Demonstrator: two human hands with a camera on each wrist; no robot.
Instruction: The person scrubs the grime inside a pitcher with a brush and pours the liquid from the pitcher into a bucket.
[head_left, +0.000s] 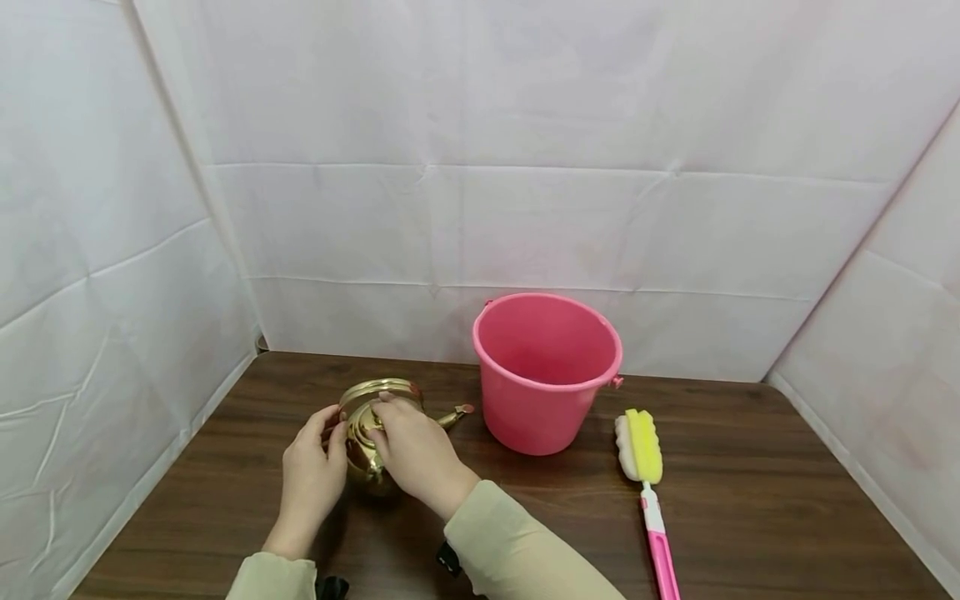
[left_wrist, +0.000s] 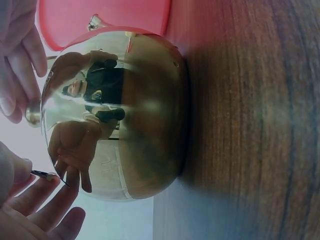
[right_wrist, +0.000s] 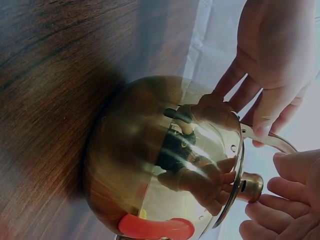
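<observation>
While white cloth screens (head_left: 555, 125) wall off back and sides, wood worktop (head_left: 750, 467) carries pink bucket (head_left: 536, 421), brush (head_left: 642, 447) right of it, gold kettle (head_left: 365, 462) left of it. Kettle's upright, spout (head_left: 453, 417) pointing right toward the bucket. Left hand (head_left: 311, 471) has its fingers pinched on the handle (right_wrist: 276, 141). Right hand (head_left: 420, 454) is nearer the lid knob (right_wrist: 251, 186), which lies under loosely parted fingers; contact, can't tell.

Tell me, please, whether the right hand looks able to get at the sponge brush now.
Probably yes: nothing covers the sponge brush, and the bucket stands farther back than the brush handle. The right hand would only need to move away from the kettle.
</observation>
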